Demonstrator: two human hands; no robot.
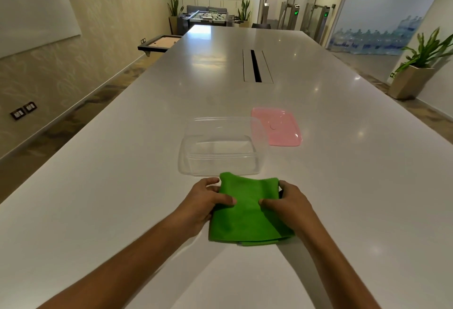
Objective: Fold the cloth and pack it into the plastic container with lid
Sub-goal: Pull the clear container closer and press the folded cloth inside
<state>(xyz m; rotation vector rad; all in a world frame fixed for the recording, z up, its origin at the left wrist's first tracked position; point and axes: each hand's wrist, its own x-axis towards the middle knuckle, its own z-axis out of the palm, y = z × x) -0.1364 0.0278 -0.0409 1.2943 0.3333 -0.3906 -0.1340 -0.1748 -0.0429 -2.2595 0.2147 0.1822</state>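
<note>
A green cloth (pixel 247 213), folded into a rough rectangle, lies on the white table just in front of me. My left hand (pixel 204 202) grips its left edge, thumb on top and fingers under the far corner. My right hand (pixel 289 201) grips the right edge the same way. Directly behind the cloth stands the clear plastic container (pixel 221 147), uncovered and with nothing inside. Its pink lid (pixel 278 126) lies flat on the table behind and to the right of the container.
The long white table (pixel 122 186) stretches far ahead, with a cable slot (pixel 256 66) set in its middle. Potted plants, a foosball table and glass doors stand far off beyond the table.
</note>
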